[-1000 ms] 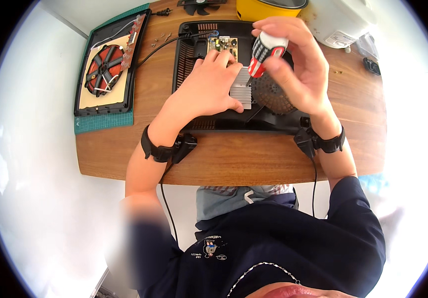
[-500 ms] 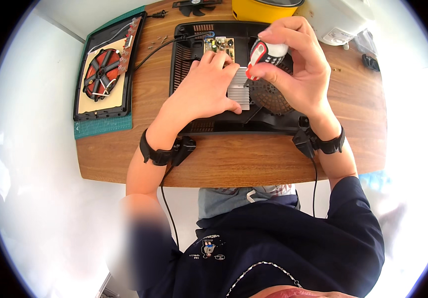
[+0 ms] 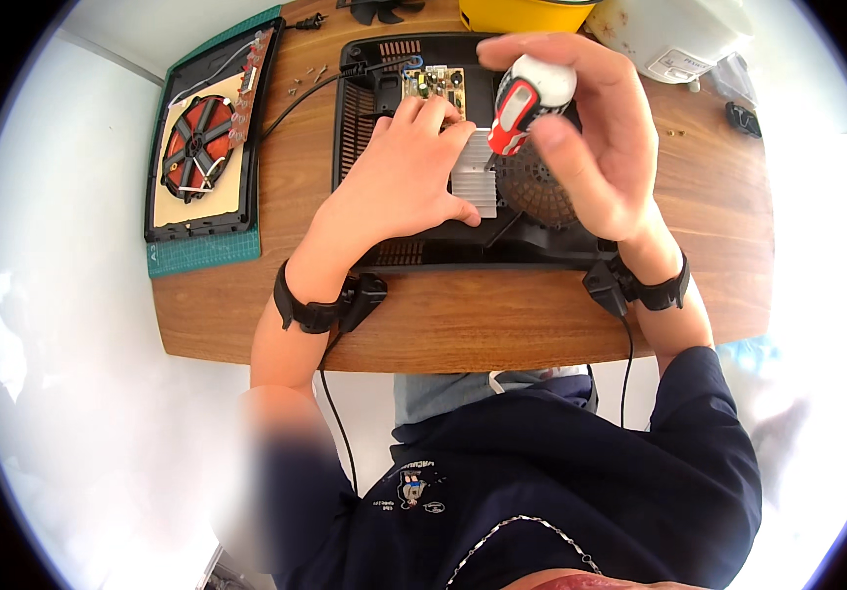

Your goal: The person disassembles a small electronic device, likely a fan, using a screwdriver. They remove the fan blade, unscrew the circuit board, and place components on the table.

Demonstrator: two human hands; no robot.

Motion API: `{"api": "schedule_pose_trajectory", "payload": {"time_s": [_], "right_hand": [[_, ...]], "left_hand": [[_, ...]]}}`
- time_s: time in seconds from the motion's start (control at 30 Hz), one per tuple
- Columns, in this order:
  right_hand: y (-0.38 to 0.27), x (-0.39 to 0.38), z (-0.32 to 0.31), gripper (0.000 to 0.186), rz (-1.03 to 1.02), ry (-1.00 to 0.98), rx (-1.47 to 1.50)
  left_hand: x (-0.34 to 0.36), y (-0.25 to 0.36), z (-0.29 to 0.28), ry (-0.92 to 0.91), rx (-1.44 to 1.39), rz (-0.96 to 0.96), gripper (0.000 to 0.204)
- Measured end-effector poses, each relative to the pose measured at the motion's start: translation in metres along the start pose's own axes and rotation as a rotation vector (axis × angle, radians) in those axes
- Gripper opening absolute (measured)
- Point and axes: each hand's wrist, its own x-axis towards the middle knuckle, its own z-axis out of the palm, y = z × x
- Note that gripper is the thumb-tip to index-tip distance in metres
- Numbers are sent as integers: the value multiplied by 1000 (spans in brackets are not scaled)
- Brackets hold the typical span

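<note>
My left hand (image 3: 409, 172) grips the silver finned heatsink (image 3: 479, 182), thumb at its lower edge and fingers over the upper part beside a circuit board (image 3: 438, 79). These sit in an open black appliance housing (image 3: 414, 253) with a round vented grille (image 3: 537, 197). My right hand (image 3: 601, 128) is curled loosely round the red, black and white handle of a screwdriver (image 3: 512, 116), held upright-tilted above the heatsink's right side, its shaft pointing down there.
At left, a black panel with a red coil (image 3: 202, 147) lies on a green cutting mat (image 3: 207, 258). Screws (image 3: 315, 74), a fan (image 3: 379, 10), a yellow container (image 3: 522, 15), a white appliance (image 3: 665, 34) and a small black item (image 3: 743, 120) stand around the wooden table (image 3: 443, 324).
The screwdriver handle has turned back and forth in my right hand, whose fingers have shifted around it. My left hand has stayed on the heatsink.
</note>
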Motion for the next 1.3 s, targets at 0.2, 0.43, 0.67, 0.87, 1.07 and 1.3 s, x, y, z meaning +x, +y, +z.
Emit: {"api": "schedule_pose_trajectory", "payload": {"time_s": [0.2, 0.43, 0.67, 0.87, 1.07, 1.3], "right_hand": [[2, -2, 0, 55, -51, 44, -102], [-1, -1, -4, 45, -36, -33, -254], [-12, 6, -4, 59, -53, -114, -462], [-5, 1, 9, 59, 54, 58, 49], [-1, -4, -4, 59, 48, -16, -376], [-8, 2, -6, 65, 2, -46, -310]], "left_hand": [[-1, -2, 3, 35, 0, 23, 84], [-2, -1, 2, 26, -9, 8, 83], [-3, -1, 2, 32, -7, 6, 83], [-1, -1, 2, 21, -7, 11, 82], [-3, 0, 1, 18, -4, 0, 81], [-4, 0, 2, 24, -12, 4, 81]]}}
